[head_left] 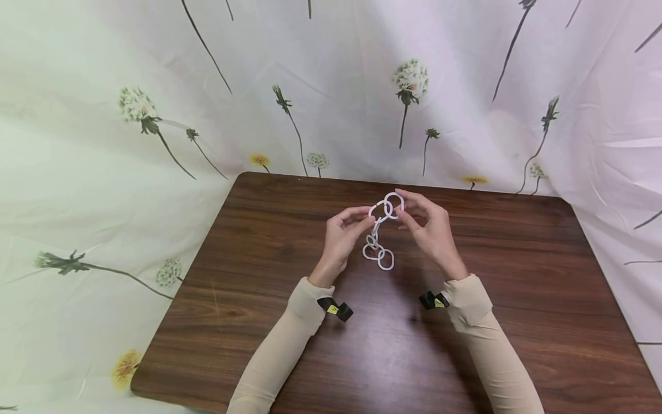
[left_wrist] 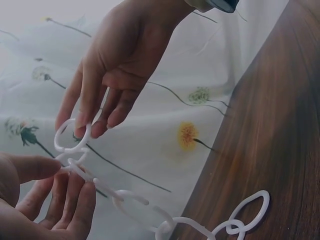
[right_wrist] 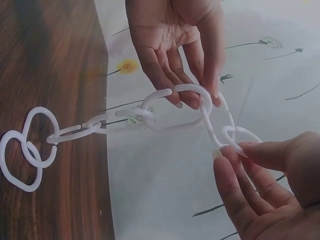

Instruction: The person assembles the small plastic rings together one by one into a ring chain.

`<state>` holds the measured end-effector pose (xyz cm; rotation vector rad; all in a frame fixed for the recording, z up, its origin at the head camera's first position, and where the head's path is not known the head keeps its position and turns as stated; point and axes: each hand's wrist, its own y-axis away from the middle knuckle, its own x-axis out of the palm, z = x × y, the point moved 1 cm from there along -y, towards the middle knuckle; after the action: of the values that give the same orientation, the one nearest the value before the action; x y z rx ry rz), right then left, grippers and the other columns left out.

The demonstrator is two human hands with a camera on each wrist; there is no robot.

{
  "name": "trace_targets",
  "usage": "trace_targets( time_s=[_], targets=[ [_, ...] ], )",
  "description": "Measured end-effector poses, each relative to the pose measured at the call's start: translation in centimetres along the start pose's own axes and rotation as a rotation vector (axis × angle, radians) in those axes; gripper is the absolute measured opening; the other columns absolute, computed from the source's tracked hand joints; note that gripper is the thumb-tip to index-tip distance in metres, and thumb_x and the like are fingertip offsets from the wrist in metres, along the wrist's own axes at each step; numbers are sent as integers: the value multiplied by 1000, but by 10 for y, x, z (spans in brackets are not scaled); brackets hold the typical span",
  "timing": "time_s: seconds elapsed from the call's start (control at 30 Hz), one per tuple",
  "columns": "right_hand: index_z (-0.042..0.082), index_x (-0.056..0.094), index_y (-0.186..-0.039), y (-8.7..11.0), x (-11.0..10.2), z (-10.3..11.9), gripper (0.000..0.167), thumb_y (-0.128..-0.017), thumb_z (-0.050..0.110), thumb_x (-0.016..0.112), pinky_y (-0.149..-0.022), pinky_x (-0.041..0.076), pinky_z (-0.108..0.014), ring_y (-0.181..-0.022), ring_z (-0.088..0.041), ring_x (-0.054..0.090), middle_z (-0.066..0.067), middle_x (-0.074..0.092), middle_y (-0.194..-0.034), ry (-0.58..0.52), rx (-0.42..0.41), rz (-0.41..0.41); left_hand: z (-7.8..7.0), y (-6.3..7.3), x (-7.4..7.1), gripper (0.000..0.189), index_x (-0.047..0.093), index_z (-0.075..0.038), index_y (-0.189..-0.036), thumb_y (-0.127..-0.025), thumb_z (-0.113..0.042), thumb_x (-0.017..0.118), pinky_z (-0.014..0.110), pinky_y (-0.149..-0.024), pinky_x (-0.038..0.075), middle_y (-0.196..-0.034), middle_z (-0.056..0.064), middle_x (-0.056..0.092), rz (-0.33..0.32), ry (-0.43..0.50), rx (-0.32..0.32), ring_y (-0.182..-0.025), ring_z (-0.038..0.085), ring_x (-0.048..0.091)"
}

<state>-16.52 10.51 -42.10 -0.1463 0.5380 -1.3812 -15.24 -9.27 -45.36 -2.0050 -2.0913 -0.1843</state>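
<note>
A chain of white plastic links (head_left: 373,252) hangs between both hands and trails down toward the tabletop. Thumb and fingers of the left hand (head_left: 341,237) pinch a link near the chain's upper end, seen in the head view. Opposite it, the right hand (head_left: 430,230) grips the end link (head_left: 394,193) between thumb and fingertips. Small gaps show in several links, such as one oval link (right_wrist: 175,127) in the right wrist view. The chain's other end link (left_wrist: 256,202) appears against the wood in the left wrist view.
A dark brown wooden table (head_left: 248,299) with rounded corners lies beneath the hands. Behind and beside it hangs a white cloth (head_left: 351,103) printed with dandelions. Each wrist wears a small black camera (head_left: 343,311) over a beige sleeve (head_left: 289,339).
</note>
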Motion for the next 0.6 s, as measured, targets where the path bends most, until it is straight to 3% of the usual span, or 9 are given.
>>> trace_targets(
  time_s=[0.1,0.17,0.37,0.43,0.5,0.6],
  targets=[
    [12,67,-138,0,1,0,42,-98,2,71,-69,66,-26,-84,1,73,-25,73,-101,7,5,2,0,0,2,29,71,10,-119,-92,2,75,25,-84,64,-94,-7,76,9,20,2,-84,5,73],
    [11,67,-139,-1,1,-1,42,-97,2,71,-69,66,-27,-84,0,73,-24,74,-101,13,13,3,0,1,2,29,71,10,-119,-92,2,75,24,-84,64,-93,-8,76,14,21,4,-84,5,73],
    [3,64,-139,-1,3,-1,44,-97,-5,68,-68,65,-23,-89,-40,75,-31,72,-102,14,30,11,-1,1,3,28,73,7,-118,-91,0,77,35,-91,65,-100,1,78,16,-7,5,-87,8,73],
    [-1,63,-139,-1,3,5,43,-97,-8,67,-68,64,-20,-90,-48,73,-34,70,-102,13,30,16,-1,1,4,28,73,6,-118,-91,0,77,37,-92,65,-104,5,78,18,-14,0,-88,8,74],
    [-3,63,-138,0,3,15,42,-96,-9,66,-67,64,-19,-87,-37,76,-35,69,-101,22,25,20,-1,1,4,28,73,6,-118,-91,0,77,38,-93,65,-109,12,78,19,-18,-4,-88,8,74],
    [-6,63,-136,2,2,29,40,-96,-9,66,-68,64,-18,-83,-9,74,-34,69,-99,36,10,22,-1,1,5,28,73,7,-118,-91,1,77,32,-90,65,-115,20,76,24,-12,-9,-87,8,74]
  ],
)
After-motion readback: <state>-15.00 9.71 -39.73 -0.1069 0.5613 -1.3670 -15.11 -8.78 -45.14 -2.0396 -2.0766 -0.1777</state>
